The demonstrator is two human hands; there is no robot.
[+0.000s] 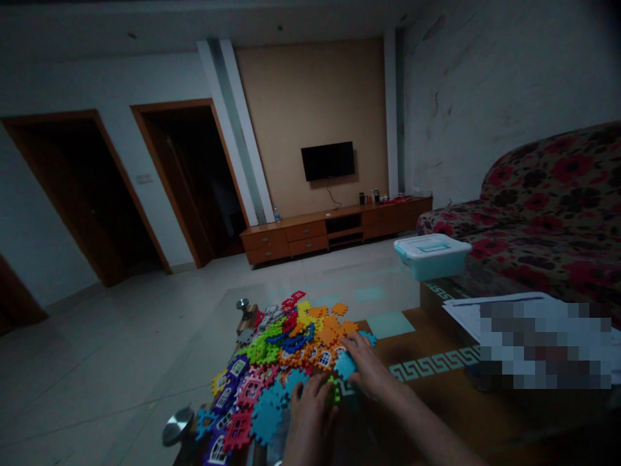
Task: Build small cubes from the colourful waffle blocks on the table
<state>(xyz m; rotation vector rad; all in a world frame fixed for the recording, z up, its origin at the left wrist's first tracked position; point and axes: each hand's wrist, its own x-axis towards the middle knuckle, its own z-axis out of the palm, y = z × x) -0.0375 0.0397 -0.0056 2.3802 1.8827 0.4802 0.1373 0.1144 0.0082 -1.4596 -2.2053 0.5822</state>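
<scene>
Closest to the camera, the left hand (310,411) curls downward beside light-blue pieces (266,414), its fingers near a small green piece (336,391); whether it pinches anything, I cannot tell. Farther forward, the right hand (369,370) has its fingers spread and the thumb set apart, with the fingertips at the orange pieces (330,329) and a blue piece (344,366) just beside the hand. These belong to a loose, notched-edge heap along the left side of the surface (417,401), with purple window pieces (224,399) toward its near left edge. Judging by the hands, the step in hand is sorting through or picking out loose pieces. Lifting one would call for closing thumb and fingertips on a single notched edge without dragging its overlapping neighbours.
</scene>
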